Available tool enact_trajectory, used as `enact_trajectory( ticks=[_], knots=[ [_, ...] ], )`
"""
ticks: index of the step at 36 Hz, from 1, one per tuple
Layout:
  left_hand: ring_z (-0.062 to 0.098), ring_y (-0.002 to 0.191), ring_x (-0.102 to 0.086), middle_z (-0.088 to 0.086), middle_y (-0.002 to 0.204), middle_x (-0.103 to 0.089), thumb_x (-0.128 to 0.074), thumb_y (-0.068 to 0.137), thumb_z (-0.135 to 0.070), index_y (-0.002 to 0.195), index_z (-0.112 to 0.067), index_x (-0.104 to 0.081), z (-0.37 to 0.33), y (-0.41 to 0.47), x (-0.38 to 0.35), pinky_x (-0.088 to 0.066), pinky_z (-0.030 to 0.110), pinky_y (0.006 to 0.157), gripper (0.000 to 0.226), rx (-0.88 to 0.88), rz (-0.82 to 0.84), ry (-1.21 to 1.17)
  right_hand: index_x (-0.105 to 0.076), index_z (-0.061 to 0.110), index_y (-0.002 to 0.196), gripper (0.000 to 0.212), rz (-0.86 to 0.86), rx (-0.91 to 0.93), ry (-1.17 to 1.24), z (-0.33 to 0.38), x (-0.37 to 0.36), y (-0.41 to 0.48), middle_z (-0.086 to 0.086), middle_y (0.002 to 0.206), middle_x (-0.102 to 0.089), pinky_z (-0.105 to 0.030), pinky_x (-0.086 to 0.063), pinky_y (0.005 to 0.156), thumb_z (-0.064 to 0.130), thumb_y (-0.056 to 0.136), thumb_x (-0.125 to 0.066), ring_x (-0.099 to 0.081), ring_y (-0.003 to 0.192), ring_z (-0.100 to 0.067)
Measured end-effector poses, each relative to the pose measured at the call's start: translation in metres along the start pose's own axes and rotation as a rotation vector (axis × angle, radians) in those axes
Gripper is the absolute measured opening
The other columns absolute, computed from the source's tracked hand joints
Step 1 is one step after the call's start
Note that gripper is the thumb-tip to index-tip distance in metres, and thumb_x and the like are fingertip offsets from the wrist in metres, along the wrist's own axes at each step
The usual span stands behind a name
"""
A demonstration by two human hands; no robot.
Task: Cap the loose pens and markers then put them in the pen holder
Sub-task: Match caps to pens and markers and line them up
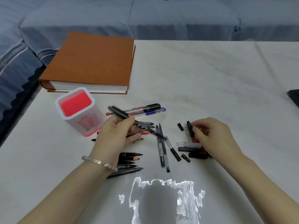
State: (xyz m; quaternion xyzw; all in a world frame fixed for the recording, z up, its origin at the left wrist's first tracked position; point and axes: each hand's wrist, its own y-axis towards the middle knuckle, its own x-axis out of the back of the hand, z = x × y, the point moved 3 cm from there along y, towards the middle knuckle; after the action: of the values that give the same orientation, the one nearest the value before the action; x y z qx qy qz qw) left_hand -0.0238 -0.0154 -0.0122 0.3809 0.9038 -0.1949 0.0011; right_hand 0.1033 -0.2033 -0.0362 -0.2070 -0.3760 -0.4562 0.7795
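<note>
My left hand [115,133] grips a long black marker [120,113], blurred, slanting from upper left to lower right above the table. My right hand [212,136] rests on a pile of loose caps [193,149] and pinches a black cap [190,128]. The white pen holder [90,122] with a pink inside stands left of my left hand. Uncapped pens [162,152] lie between my hands. More black pens [131,160] lie under my left wrist. A whiteboard marker [142,109] and a blue pen [155,111] lie behind.
A thick orange-brown binder [90,62] lies at the back left of the white table [210,78]. A dark flat object [294,97] pokes in at the right edge. A blue sofa [145,18] runs behind the table. A shiny glare patch [161,199] marks the near edge.
</note>
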Motion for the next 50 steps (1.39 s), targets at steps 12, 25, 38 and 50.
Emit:
enact_trajectory(
  ticks=[12,25,38,50],
  knots=[
    [0.015,0.06,-0.068,0.007,0.061,-0.072,-0.06,0.078,0.0,0.072,-0.011,-0.063,-0.01,-0.017,0.014,-0.043,0.018,0.038,0.013,-0.113,0.109,0.262,-0.065,0.02,0.105,0.033,0.206,0.198,0.14,0.038,-0.021,0.007,0.014,0.087,-0.057,-0.004,-0.036,0.072,0.016,0.073,-0.072,-0.052,0.079,0.001],
    [-0.002,0.066,-0.058,-0.008,0.074,-0.067,-0.069,0.075,-0.013,0.091,-0.026,-0.06,0.013,-0.003,0.047,-0.043,0.01,0.064,0.023,-0.192,0.14,0.615,-0.067,0.013,0.105,0.021,0.075,0.328,0.021,0.071,-0.032,0.022,0.0,0.083,-0.065,-0.031,-0.038,0.078,0.019,0.088,-0.056,-0.053,0.089,-0.024],
    [0.013,0.096,-0.049,-0.006,0.097,-0.06,-0.064,0.08,-0.017,0.092,-0.018,-0.068,0.034,0.005,0.071,-0.04,0.026,0.089,0.012,-0.485,0.212,1.241,-0.061,0.015,0.115,0.031,0.153,0.344,-0.33,0.066,-0.091,0.103,-0.013,0.119,-0.059,-0.039,-0.036,0.089,0.013,0.093,-0.039,-0.046,0.109,-0.034],
    [0.024,0.1,-0.054,0.0,0.102,-0.061,-0.054,0.087,-0.024,0.1,-0.018,-0.061,0.038,0.02,0.044,-0.039,0.035,0.083,0.016,-0.678,0.334,1.543,-0.064,0.011,0.109,0.025,0.128,0.255,-0.151,0.022,-0.019,0.033,-0.004,0.119,-0.056,-0.013,-0.023,0.094,0.007,0.087,-0.053,-0.042,0.118,-0.018]
  ],
)
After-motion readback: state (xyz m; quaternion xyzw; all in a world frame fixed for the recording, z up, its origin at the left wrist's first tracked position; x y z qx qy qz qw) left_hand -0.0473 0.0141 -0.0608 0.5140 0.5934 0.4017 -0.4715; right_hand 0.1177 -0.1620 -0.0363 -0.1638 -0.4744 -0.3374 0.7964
